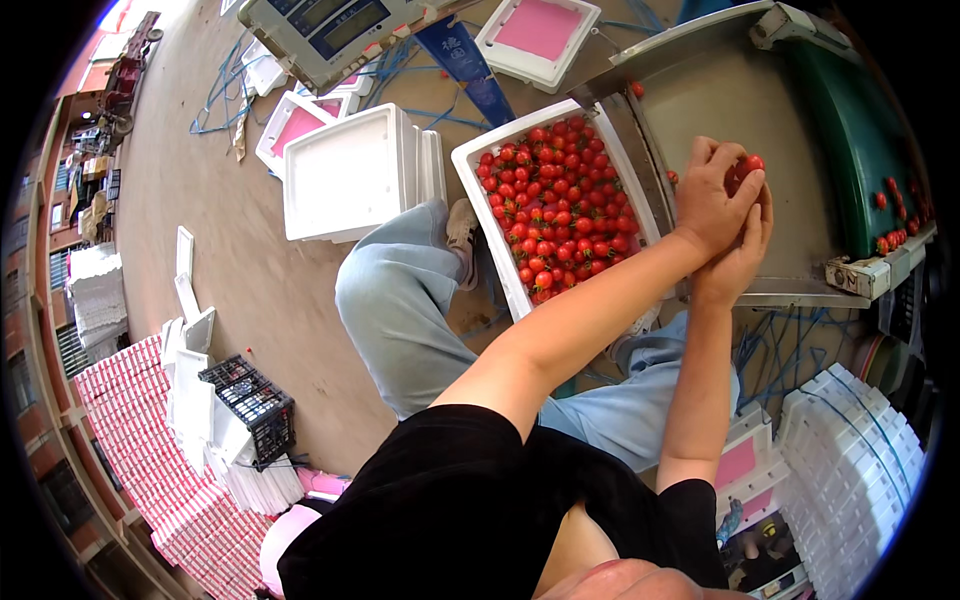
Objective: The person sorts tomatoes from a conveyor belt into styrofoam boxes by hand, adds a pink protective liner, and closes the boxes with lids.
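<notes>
1. The left hand [708, 195] and the right hand [742, 245] are meeting over the grey metal sorting chute [745, 110], pressed against each other; the left hand's grip is curling closed over small round red cherry tomatoes [751, 163], one of them peeping out at the fingertips.
2. The right hand is lying just under and behind the left, fingers stretched up along it; whether its grip is grasping any tomato I cannot tell, since the left hand is covering its palm.
3. How many tomatoes are sitting in the cupped hands is hidden.
4. Just to the left of the hands, a white foam box [470, 170] filled with red cherry tomatoes is butting against the chute's edge, near the left forearm.
5. More tomatoes are lying on the green conveyor belt [860, 150] at the right, partly cut off by the dark rim of the view.
6. A bare stretch of chute is lying open above the hands; farther left, empty white foam trays [345, 175] are standing on the brown floor [190, 200], well apart from the hands.
7. Stacked white foam lids [860, 450] are crowding the lower right.
</notes>
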The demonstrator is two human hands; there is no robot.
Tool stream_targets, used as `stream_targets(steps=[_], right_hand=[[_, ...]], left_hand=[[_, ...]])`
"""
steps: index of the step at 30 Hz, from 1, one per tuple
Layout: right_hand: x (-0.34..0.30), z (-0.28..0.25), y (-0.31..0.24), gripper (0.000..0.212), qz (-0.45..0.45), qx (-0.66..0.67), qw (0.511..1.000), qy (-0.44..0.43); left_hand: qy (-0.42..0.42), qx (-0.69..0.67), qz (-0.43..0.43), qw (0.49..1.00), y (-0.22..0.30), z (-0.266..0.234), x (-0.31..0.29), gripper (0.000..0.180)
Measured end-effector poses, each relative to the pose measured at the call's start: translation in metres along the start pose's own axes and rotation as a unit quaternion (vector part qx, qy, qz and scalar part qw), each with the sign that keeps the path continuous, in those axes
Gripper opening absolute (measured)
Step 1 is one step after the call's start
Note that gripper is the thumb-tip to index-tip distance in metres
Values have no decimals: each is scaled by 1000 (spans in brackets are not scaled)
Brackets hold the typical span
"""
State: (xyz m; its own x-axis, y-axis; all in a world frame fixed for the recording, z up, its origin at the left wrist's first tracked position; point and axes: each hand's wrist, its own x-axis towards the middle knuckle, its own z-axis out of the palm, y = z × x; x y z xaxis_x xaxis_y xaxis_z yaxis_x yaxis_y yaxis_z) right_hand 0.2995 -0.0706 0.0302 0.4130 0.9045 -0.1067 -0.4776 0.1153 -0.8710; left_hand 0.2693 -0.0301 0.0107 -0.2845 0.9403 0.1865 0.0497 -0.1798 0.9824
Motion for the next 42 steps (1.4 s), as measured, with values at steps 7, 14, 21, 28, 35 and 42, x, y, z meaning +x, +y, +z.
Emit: stream_targets(steps=[7,14,21,28,35,42], right_hand=[[-43,21,53,36,-5,-149,957,-247],[-14,8,48,32,102,-174,970,-134],[16,-15,13,24,66,-59,991,-105],[36,-34,-26,21,-21,-285,950,-124],[38,-52,-34,29,-181,-607,757,-160],[36,-50,-37,33,-133,-615,754,-188]], left_hand=[[138,50,1,989,-32,-118,-12,22],[-18,87,-206,974,-89,-244,-21,31],[50,-24,-240,969,-56,-278,-11,35],[33,17,-199,979,-59,-274,-2,32],[-171,405,-106,892,-62,-274,-19,27],[-296,426,-89,850,-79,-234,-73,42]])
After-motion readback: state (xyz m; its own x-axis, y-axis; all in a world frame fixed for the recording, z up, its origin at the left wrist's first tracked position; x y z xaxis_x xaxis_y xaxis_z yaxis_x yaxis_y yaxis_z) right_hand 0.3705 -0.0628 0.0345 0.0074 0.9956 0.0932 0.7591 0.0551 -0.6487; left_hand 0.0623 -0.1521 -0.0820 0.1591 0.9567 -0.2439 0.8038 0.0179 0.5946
